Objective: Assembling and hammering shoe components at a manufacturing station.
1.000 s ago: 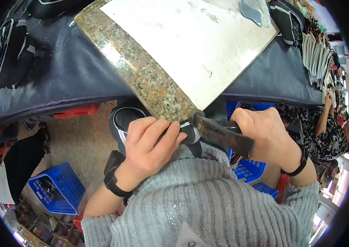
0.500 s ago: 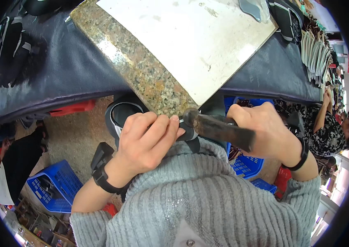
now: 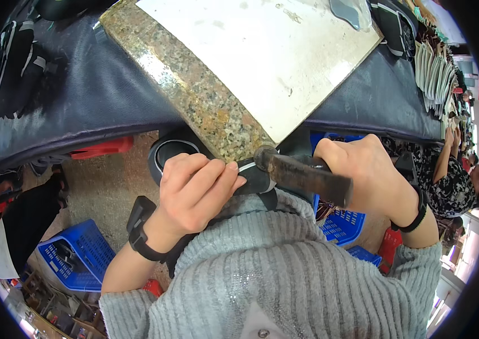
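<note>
Black shoe upper (image 3: 254, 182) with pale trim lies, in the head view, at the granite slab (image 3: 191, 96)'s near corner, just right of the left hand (image 3: 194, 198)'s fingertips, which pinch its edge. Right of that corner, the right hand (image 3: 361, 175)'s fingers wrap the hammer (image 3: 310, 179); its rounded end meets or hovers over the trim, I cannot tell which. On the slab lies a white sheet (image 3: 250, 62).

We wear a fuzzy grey ribbed sweater (image 3: 211, 271) whose sleeves (image 3: 123, 313) end above our black wrist straps (image 3: 147, 250), which carry dark boxes (image 3: 140, 211). Tiny sparkles (image 3: 243, 284) dot its front, near a pale triangle (image 3: 254, 321) bearing a round stud (image 3: 262, 333).
</note>
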The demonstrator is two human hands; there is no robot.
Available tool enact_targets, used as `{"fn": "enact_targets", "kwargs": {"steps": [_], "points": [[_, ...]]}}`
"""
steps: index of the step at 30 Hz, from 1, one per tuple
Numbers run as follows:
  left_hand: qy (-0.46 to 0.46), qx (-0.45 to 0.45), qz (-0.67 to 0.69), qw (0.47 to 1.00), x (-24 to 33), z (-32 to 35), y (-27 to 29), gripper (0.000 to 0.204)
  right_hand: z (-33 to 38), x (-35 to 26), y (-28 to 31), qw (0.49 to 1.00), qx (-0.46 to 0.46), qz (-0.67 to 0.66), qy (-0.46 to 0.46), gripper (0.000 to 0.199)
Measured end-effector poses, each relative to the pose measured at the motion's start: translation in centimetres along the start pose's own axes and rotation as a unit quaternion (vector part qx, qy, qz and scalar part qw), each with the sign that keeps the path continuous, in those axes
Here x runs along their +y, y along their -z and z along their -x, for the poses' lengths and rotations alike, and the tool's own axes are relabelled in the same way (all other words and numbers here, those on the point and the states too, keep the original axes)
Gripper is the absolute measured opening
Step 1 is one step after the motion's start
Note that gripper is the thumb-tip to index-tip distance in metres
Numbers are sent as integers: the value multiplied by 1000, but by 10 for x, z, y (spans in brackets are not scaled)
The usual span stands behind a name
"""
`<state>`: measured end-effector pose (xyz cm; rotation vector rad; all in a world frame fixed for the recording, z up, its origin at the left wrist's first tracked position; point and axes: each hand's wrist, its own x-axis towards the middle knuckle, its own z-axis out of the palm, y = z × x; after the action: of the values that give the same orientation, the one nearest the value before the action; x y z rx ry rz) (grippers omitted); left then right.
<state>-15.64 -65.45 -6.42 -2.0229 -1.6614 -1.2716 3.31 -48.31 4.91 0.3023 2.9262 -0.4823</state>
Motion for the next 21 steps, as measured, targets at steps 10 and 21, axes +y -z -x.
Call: {"fn": "enact_targets", "kwargs": {"steps": [10,21], "points": [[98,-26,58,993,3,-1,3,29,-3,-4,-4,1000,2,-10,22,40],[221,-64,77,970,16,-25,7,22,-4,-5,-5,999,25,24,31,39]]}}
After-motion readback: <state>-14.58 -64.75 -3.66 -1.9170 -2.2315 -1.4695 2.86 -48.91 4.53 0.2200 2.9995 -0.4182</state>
